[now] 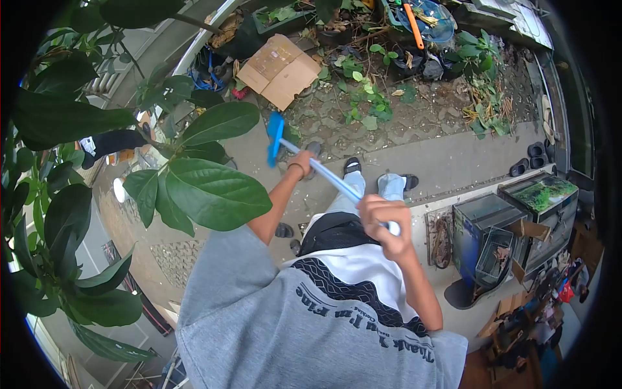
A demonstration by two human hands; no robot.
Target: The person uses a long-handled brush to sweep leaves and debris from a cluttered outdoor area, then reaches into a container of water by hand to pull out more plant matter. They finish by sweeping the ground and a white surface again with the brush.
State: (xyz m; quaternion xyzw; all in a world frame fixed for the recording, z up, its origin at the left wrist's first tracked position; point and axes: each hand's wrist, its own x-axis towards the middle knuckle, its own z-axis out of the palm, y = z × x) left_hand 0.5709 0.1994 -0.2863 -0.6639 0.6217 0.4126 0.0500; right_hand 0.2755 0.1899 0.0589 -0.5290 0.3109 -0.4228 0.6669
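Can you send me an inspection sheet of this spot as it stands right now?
Surface: paved concrete ground, soil patch with weeds beyond.
Job's things: blue long-handled broom, head near the ground.
Clutter: flattened cardboard box, black sandals, glass tanks.
Hands: left hand grips the handle low; right hand grips its upper end.
Cables: blue hose or cord, kind unclear.
Surroundings: large-leaved plant, potted plants.

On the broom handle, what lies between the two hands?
Only bare pale-blue handle runs between the left hand and the right hand, in the head view; both grip it.
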